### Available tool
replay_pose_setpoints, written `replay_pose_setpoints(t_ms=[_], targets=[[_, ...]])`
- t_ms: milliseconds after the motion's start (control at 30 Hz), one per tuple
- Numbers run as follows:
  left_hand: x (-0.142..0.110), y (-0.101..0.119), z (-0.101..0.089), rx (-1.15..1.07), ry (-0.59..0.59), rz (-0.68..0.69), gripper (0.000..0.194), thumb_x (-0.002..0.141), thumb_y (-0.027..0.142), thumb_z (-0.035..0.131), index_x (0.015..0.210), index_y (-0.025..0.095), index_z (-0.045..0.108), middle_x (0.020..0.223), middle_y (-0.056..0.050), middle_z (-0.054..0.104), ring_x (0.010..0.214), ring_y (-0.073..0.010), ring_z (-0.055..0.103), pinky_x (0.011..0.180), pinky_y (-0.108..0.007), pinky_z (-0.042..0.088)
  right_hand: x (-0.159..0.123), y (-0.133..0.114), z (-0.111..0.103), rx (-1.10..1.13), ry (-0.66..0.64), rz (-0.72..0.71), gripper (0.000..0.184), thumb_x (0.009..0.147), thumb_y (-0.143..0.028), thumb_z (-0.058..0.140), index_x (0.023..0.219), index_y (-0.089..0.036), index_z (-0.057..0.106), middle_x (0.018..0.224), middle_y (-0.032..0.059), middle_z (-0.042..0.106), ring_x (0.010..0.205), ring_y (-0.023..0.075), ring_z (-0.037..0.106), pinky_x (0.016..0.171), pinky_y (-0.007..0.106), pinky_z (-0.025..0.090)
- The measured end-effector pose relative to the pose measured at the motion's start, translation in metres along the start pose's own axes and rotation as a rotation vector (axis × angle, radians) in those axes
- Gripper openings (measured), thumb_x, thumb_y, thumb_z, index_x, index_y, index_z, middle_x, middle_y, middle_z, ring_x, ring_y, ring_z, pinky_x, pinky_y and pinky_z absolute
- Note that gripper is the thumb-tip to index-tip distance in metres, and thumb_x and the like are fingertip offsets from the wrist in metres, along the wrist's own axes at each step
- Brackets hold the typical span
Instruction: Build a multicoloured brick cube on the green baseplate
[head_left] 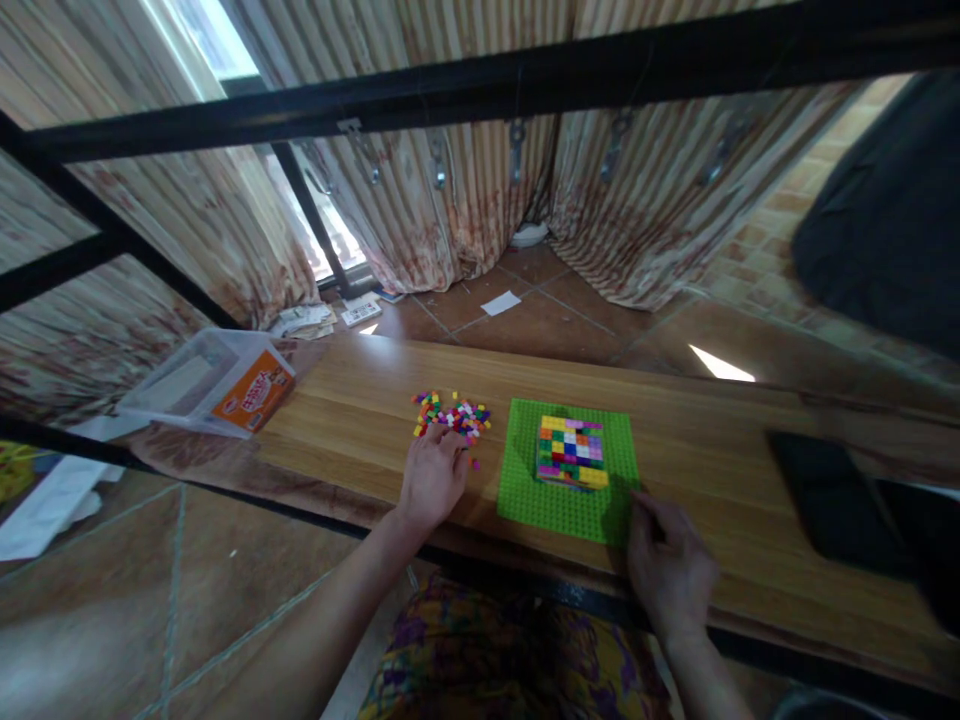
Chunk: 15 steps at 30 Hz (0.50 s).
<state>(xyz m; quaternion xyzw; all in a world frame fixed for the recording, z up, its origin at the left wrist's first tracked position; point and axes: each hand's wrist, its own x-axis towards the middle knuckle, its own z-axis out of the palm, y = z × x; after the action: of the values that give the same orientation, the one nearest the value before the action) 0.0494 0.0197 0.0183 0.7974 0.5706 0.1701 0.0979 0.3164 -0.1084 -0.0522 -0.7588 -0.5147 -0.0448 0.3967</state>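
A heap of small coloured toy bricks (459, 412) lies on the wooden table. My left hand (433, 472) is at its near edge, fingers bent downward and drawn together; whatever they pinch is hidden. To the right of the heap, a green baseplate (517, 490) lies flat. A block built from many-coloured bricks (571, 452) stands on it, with yellow, purple, white, red and blue pieces on top. Beside the baseplate's near right corner is my right hand (670, 562), its fingers curled in and fingertips close to the plate's edge. I cannot make out anything inside it.
A clear plastic bin (202, 375) with an orange label stands at the table's left end. Dark flat objects (832, 495) lie on the right. A black metal bar (480, 95) crosses above the wooden table (352, 400). Striped curtains (465, 200) hang behind.
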Motion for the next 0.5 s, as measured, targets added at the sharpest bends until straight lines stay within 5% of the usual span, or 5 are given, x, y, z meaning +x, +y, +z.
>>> replay_pose_setpoints(t_ms=[200,500], targets=[[-0.001,0.042,-0.012,-0.358,-0.048,0.198,0.010,0.091,0.016,0.052,0.092,0.021,0.061,0.085,0.000,0.068,0.079,-0.0133,0.066,0.074,-0.026,0.049,0.000,-0.003,0.001,0.021,0.013,0.011,0.032,0.094,-0.035,0.047,0.096,-0.015,0.071,0.092,0.0098,0.072,0.078,0.0192,0.067,0.069,0.028,0.049],[0.004,0.084,0.007,-0.402,-0.079,0.424,0.019,0.091,0.012,0.052,0.089,0.022,0.069,0.093,-0.001,0.071,0.088,-0.0142,0.066,0.080,-0.028,0.051,0.001,-0.006,0.002,0.027,0.017,0.005,0.029,0.095,-0.031,0.047,0.096,-0.015,0.071,0.091,0.0089,0.072,0.080,0.0190,0.067,0.069,0.028,0.050]])
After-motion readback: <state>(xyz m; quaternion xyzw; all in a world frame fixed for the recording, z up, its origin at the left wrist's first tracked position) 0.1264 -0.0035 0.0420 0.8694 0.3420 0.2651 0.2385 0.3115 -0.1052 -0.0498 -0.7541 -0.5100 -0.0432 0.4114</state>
